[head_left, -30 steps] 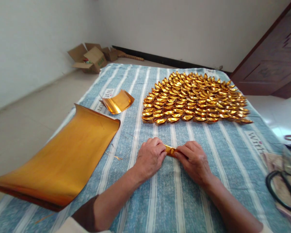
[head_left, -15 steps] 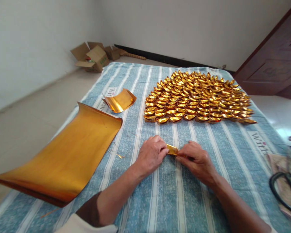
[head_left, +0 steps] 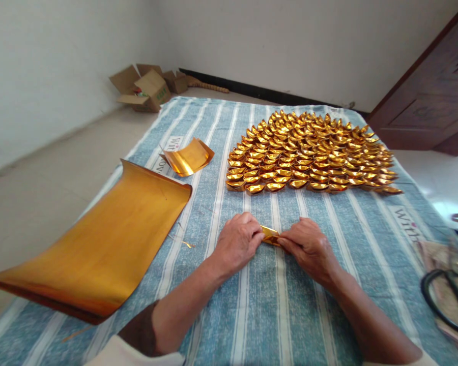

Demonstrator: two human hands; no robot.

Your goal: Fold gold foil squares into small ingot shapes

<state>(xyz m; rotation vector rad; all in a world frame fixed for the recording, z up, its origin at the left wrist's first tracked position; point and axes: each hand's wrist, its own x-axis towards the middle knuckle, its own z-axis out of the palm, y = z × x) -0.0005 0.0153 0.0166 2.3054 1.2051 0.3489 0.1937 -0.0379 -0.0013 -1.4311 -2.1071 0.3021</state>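
Observation:
A small folded piece of gold foil paper (head_left: 269,235) is stretched between my two hands, just above or on the striped cloth. My left hand (head_left: 239,238) pinches its left end with thumb and fingers. At the other end, my right hand (head_left: 309,247) closes thumb and fingertips on the paper. The fingers cover both ends, so only the middle shows. Beyond my hands, many gold foil ingots (head_left: 309,157) stand in packed rows. To the left lie a large curling gold sheet (head_left: 110,239) and a small stack of cut gold pieces (head_left: 191,157).
Blue-and-white striped cloth (head_left: 221,325) covers the table. Black-handled scissors (head_left: 448,295) rest on a beige cloth at the right edge. Thin foil scraps (head_left: 188,244) lie beside the large sheet. Open cardboard boxes (head_left: 145,91) sit on the floor beyond; a brown door (head_left: 423,86) stands right.
My right thumb and fingers have shifted slightly on the right end of the foil paper, whose front side now shows more. My left hand stays almost in place.

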